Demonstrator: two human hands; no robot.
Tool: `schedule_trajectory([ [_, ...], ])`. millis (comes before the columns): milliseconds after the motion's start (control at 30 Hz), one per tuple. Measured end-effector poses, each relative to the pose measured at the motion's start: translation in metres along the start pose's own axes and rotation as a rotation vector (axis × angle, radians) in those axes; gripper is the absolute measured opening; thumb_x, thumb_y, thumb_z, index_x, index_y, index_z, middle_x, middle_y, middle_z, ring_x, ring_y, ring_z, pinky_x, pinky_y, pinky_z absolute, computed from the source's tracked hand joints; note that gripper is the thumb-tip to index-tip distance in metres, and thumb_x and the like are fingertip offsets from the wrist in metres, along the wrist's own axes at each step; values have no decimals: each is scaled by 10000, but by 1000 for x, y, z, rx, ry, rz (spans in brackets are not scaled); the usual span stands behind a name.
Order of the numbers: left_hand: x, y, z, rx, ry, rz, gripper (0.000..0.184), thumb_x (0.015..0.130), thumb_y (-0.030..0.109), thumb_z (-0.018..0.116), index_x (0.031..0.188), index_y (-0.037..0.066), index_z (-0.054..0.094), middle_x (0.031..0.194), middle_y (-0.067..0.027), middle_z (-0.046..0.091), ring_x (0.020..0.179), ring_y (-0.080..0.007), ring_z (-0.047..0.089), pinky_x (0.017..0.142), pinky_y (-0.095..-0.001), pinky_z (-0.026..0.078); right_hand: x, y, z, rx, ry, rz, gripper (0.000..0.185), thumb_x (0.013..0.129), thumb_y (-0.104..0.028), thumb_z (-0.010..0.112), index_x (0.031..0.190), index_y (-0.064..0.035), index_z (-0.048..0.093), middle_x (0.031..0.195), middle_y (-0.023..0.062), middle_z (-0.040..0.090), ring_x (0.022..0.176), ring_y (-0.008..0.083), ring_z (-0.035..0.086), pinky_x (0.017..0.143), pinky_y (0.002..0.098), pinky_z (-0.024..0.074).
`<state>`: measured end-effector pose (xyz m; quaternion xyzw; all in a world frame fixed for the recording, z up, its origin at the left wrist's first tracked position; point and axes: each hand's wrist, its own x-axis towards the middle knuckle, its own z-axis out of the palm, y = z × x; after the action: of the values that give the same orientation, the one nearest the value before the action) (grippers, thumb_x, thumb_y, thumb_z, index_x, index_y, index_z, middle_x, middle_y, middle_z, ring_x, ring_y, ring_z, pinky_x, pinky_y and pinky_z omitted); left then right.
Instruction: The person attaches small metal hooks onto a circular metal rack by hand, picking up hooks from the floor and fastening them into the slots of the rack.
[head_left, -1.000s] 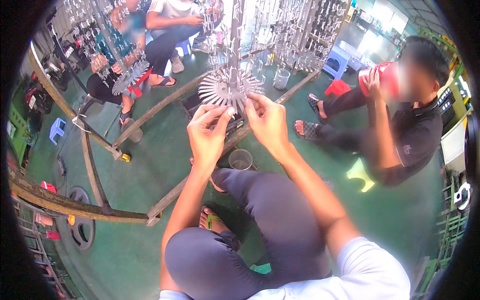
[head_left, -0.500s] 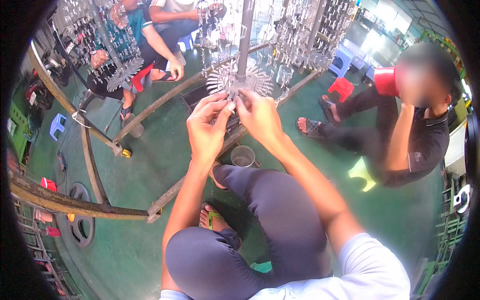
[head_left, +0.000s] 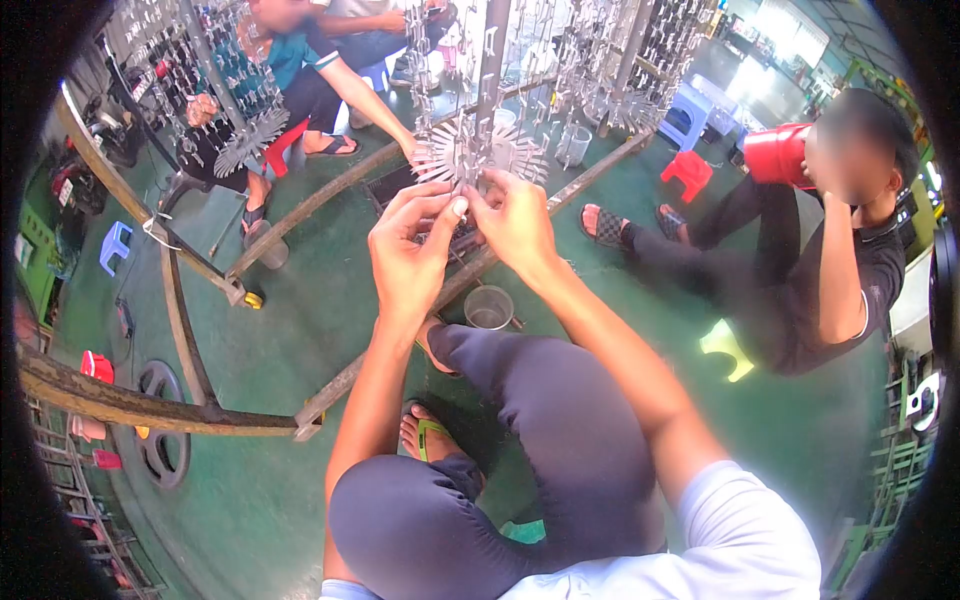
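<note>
My left hand (head_left: 412, 242) and my right hand (head_left: 515, 228) meet at the near edge of a round, finned metal disc (head_left: 437, 163). Thumb and fingers are pinched together on both hands. What they pinch is too small and too covered by the fingers to name. The disc sits around an upright metal rod (head_left: 490, 90). Strings of small metal clips (head_left: 418, 60) hang around that rod, above and beyond my fingers.
Beneath my hands a brown frame bar (head_left: 335, 405) crosses at a slant. A metal bucket (head_left: 489, 308) stands behind it. At the right a seated person (head_left: 850, 270) raises a red container (head_left: 778, 157). Another person's hand (head_left: 412, 148) reaches near the disc.
The far-left person's arm has stretched toward the disc. The red container at the right has tilted and shifted left. My hands stay almost in place, still pinched.
</note>
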<state>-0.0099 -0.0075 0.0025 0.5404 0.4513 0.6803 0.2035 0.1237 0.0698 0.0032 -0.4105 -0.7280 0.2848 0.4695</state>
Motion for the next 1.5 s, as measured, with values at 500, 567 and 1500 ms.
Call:
schedule_trajectory([
  [500, -1, -1, -1, -34, -20, -45, 117, 951, 54, 745, 1023, -34, 775, 1140, -94, 722, 970, -107, 668, 818, -256, 532, -12, 0, -8, 4, 42, -25, 196, 911, -134, 718, 997, 38, 754, 625, 165, 652, 502, 179, 610, 522, 369, 464],
  [567, -1, -1, 0, -42, -26, -60, 119, 951, 55, 747, 1021, -37, 773, 1132, -86, 727, 960, -102, 668, 819, -254, 529, -11, 1, -10, -28, 44, -53, 203, 916, -143, 718, 1008, 35, 755, 619, 159, 646, 499, 167, 598, 518, 365, 456],
  [1500, 22, 3, -9, 127, 55, 29, 170, 928, 89, 768, 1072, -1, 782, 1133, -73, 724, 981, -106, 663, 817, -266, 532, -20, 4, -31, 50, -267, -52, 241, 962, -173, 747, 1091, 31, 760, 618, -88, 503, 575, 10, 391, 500, 256, 327],
])
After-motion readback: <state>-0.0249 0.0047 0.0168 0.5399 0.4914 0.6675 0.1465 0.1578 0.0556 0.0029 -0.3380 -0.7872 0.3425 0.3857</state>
